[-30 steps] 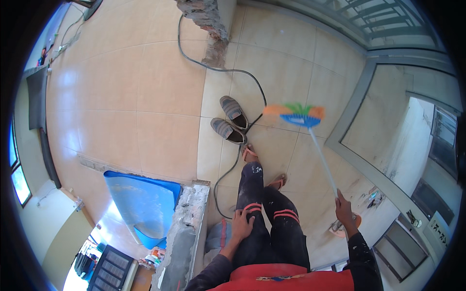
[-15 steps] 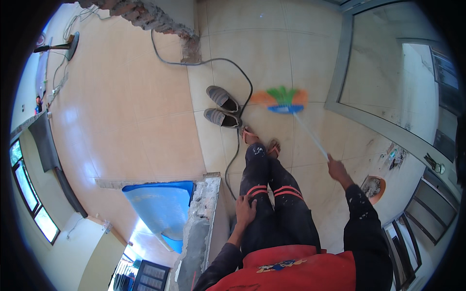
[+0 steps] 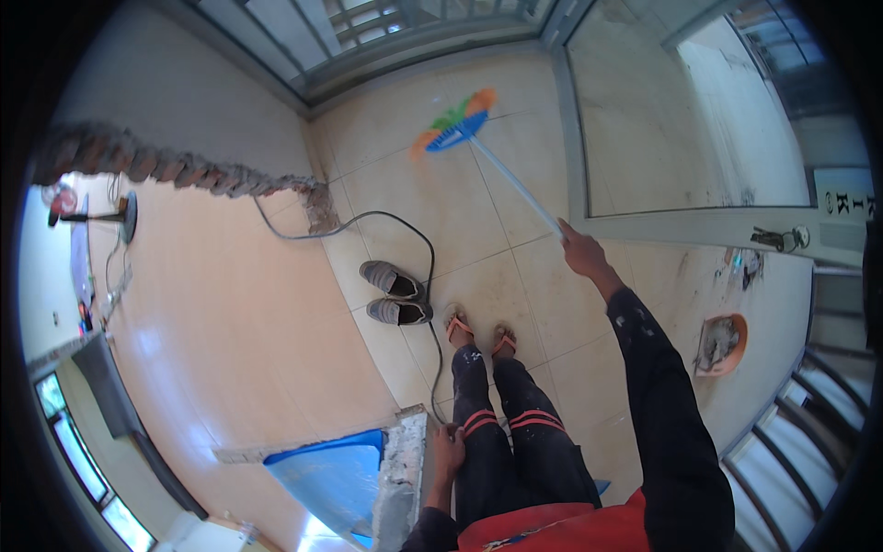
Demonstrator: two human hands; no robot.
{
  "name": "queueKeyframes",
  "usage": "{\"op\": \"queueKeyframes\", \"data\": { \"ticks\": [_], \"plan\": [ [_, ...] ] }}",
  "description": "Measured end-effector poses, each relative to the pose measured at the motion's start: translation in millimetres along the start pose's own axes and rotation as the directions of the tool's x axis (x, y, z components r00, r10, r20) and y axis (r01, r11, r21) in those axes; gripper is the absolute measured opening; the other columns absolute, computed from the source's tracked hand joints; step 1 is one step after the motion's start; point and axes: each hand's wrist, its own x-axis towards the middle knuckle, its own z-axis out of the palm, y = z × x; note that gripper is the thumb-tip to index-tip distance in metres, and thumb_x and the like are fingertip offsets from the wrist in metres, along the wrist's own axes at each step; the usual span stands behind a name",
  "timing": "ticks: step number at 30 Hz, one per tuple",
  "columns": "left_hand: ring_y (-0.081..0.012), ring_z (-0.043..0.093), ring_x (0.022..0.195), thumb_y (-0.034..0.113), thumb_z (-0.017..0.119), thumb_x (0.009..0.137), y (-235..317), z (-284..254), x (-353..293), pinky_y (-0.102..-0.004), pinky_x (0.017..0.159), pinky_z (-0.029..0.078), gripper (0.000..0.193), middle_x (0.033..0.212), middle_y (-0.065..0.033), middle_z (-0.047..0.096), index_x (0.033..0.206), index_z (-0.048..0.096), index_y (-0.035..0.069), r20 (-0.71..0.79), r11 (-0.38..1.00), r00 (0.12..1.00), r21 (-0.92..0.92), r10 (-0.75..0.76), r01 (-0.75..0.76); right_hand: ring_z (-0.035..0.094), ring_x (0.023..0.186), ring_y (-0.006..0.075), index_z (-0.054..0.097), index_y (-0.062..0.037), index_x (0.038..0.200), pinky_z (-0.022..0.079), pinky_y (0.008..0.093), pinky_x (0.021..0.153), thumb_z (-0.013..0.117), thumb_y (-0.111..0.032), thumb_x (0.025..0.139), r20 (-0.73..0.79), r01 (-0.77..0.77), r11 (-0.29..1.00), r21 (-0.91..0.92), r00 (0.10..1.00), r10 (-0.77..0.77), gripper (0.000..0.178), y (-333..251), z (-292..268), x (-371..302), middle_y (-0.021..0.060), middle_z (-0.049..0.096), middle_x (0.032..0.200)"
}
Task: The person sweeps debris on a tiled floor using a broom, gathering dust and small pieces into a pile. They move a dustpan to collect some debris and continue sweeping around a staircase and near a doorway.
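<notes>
My right hand (image 3: 584, 250) is closed around the upper end of a pale broom handle (image 3: 515, 179), with the arm stretched forward. The broom's blue head (image 3: 457, 133) carries green and orange bristles (image 3: 451, 118), a little blurred, over the floor tiles ahead. Beside my left thigh hangs my left hand (image 3: 448, 451), its fingers loosely bent and holding nothing that I can see. It is close to the broken end of a low wall (image 3: 409, 446). A pair of grey slip-on shoes (image 3: 397, 294) stands on the floor left of my sandalled feet.
A dark cable (image 3: 395, 214) curves around the shoes and runs back toward my left leg. On the right are an orange basin (image 3: 733, 345) with grey material inside and a framed glass door (image 3: 575, 166). A blue sheet (image 3: 331, 478) lies left of the wall end.
The broom has moved forward and left, with my right arm reaching farther. My left hand has slipped from the top of my thigh to its outer side. The view has tilted forward.
</notes>
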Motion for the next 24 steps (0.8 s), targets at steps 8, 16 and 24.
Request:
{"op": "queueKeyframes", "data": {
  "ticks": [8,16,24],
  "plan": [
    [-0.0278,0.052,0.074,0.020,0.050,0.073,-4.8,-45.7,-0.4,-0.0347,0.068,0.040,0.023,0.078,-0.0171,0.053,0.084,0.053,-0.001,0.078,0.987,0.989,0.109,-0.125,0.116,0.051,0.079,0.0332,0.033,-0.0062,0.112,0.041,0.0412,0.068,0.039,-0.010,0.072,0.153,-0.056,0.998,0.017,0.987,0.053,0.041,56.8,92.3,2.2,0.0196,0.053,0.084],
    [-0.0290,0.050,0.080,0.022,0.052,0.073,30.2,-63.4,27.4,-0.0350,0.070,0.039,0.029,0.086,-0.0184,0.051,0.091,0.050,-0.001,0.092,0.979,0.996,0.203,0.004,-0.023,0.051,0.076,0.0346,0.036,-0.0058,0.110,0.039,0.0436,0.069,0.039,-0.011,0.072,0.409,-0.241,0.965,-0.105,0.874,0.263,0.038,151.9,61.8,-253.9,0.0174,0.054,0.083],
    [-0.0277,0.042,0.096,0.019,0.060,0.068,340.8,-17.5,29.2,-0.0340,0.081,0.035,0.047,0.101,-0.0165,0.043,0.105,0.038,-0.001,0.071,0.676,0.679,-0.217,0.731,-0.705,0.045,0.041,0.0099,0.048,-0.0086,0.105,0.039,0.0243,0.036,0.044,-0.021,0.077,0.306,-0.632,0.549,0.547,0.761,0.572,0.031,101.8,47.0,-420.2,0.0046,0.049,0.052]
  ]
}}
